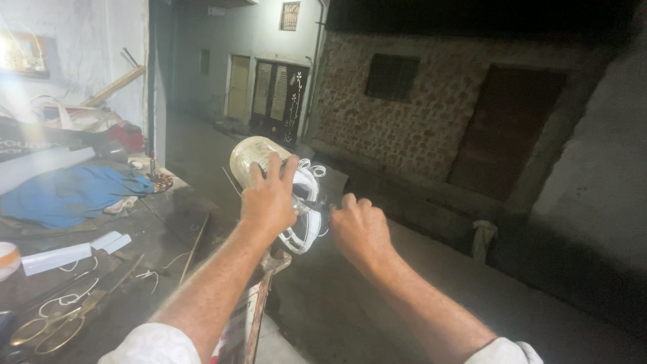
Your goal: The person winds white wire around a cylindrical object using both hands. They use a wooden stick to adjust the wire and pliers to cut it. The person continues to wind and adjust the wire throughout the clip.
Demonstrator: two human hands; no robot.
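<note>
Clear glass, rounded like a jar (253, 154), sits in the left hand (268, 199), whose fingers wrap it above one white moulded plastic frame (303, 219). Just right of the jar, the right hand (358, 229) is fisted on a small dark part. One pair of brass-coloured scissors (50, 330) lies far lower-left on the dark workbench (168, 229).

Bench (168, 222) at left carrying cloth (74, 192) behind, scissors (50, 330) in front; both hands (269, 199) at centre grip a coil-wound cylinder (259, 154); brick wall (404, 114) behind.
</note>
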